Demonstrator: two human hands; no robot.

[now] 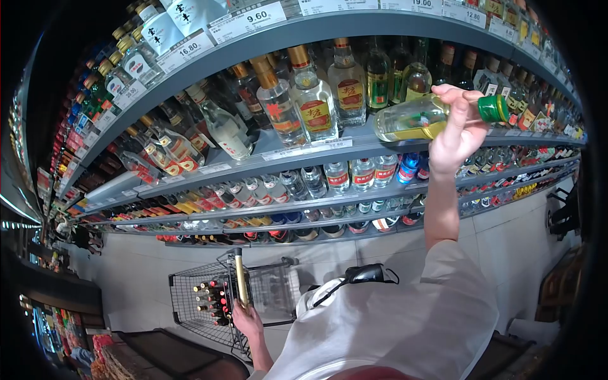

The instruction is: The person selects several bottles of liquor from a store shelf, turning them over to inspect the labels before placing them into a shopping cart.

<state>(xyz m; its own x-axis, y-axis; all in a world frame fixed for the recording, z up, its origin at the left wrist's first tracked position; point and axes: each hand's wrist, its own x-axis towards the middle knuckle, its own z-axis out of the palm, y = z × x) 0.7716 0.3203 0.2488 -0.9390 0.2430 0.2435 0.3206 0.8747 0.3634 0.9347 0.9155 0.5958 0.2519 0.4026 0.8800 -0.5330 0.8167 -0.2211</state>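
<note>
My right hand (457, 136) is closed around a clear glass liquor bottle (411, 120) with a green cap and a yellow-edged label. The bottle lies nearly on its side in front of the shelf, its cap pointing right. Low in the view, my left hand (248, 322) grips the near end of the shopping cart handle (241, 282). Several dark bottles with red and gold caps stand in the cart (190, 278). Left of the held bottle, clear bottles with gold caps and red-and-yellow labels (316, 114) stand on the shelf.
Curved shelf tiers (354, 136) packed with bottles span the view, with price tags (256, 17) along their edges. Pale floor tiles (373, 247) lie below. A black bag (364, 273) hangs at my front. Other displays (120, 354) stand at lower left.
</note>
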